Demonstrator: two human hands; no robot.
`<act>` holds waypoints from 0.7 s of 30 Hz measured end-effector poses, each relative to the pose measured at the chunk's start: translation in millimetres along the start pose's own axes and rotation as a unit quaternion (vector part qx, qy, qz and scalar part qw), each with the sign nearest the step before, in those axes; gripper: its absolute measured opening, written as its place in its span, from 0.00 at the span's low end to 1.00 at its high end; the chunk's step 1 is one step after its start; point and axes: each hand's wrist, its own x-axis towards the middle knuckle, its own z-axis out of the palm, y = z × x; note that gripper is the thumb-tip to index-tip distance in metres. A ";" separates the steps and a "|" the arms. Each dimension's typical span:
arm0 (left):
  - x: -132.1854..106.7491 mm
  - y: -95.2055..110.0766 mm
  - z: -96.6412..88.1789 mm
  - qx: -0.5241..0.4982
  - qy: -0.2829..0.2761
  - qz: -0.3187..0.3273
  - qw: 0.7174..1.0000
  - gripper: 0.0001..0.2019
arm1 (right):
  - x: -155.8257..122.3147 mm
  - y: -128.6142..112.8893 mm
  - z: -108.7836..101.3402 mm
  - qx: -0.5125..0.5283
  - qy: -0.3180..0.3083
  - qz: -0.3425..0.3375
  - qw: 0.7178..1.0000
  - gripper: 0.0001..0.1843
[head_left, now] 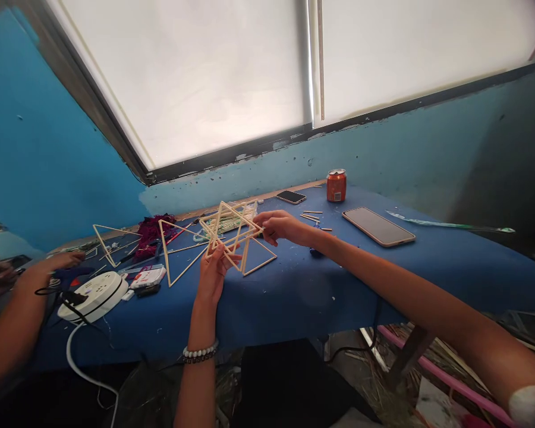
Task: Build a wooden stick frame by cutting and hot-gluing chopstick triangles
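A star-like frame of thin pale wooden sticks (243, 216) is held up above the blue-covered table. My left hand (214, 270), with beaded bracelets at the wrist, grips its lower left part between thumb and fingers. At the frame's right corner, the fingers of my right hand (279, 227) pinch the sticks; the exact fingertip contact is hard to see. Behind and left of it stands or leans a triangular stick frame (164, 252). Another stick triangle (101, 244) lies farther left. Some sticks overlap in view, so which belong to the held frame is partly unclear.
A white round power strip (93, 297) with cords sits at left, near another person's arm (31, 303). Dark pink yarn (154, 235) lies behind. Toward the right are a red can (336, 185), a large phone (378, 226), a smaller phone (291, 197) and loose sticks (310, 218).
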 end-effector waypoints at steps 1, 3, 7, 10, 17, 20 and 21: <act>0.1 0.5 0.2 -0.003 0.001 -0.002 1.000 0.22 | -0.7 0.1 0.1 -0.015 -0.016 -0.001 1.000 0.17; -0.2 1.5 1.4 -0.007 -0.002 -0.003 1.000 0.22 | -2.7 -0.1 1.2 -0.046 -0.051 -0.002 0.998 0.17; -1.7 3.4 4.7 0.007 -0.024 -0.008 1.000 0.21 | -6.6 -4.1 7.3 -0.080 -0.100 -0.010 0.992 0.19; -2.9 3.2 5.4 0.020 -0.035 -0.009 0.999 0.21 | -7.8 -8.0 12.1 -0.089 -0.093 -0.022 0.991 0.18; -4.6 2.8 4.9 0.019 -0.044 0.007 0.999 0.20 | -4.4 -1.7 6.7 -0.127 -0.031 -0.028 0.991 0.20; -4.6 4.0 5.0 0.004 -0.035 0.014 0.999 0.20 | -3.5 -2.0 3.0 -0.121 -0.012 -0.036 0.992 0.19; -4.5 4.2 4.9 0.002 -0.033 0.015 0.999 0.20 | -3.6 -3.0 2.7 -0.120 -0.003 -0.039 0.992 0.18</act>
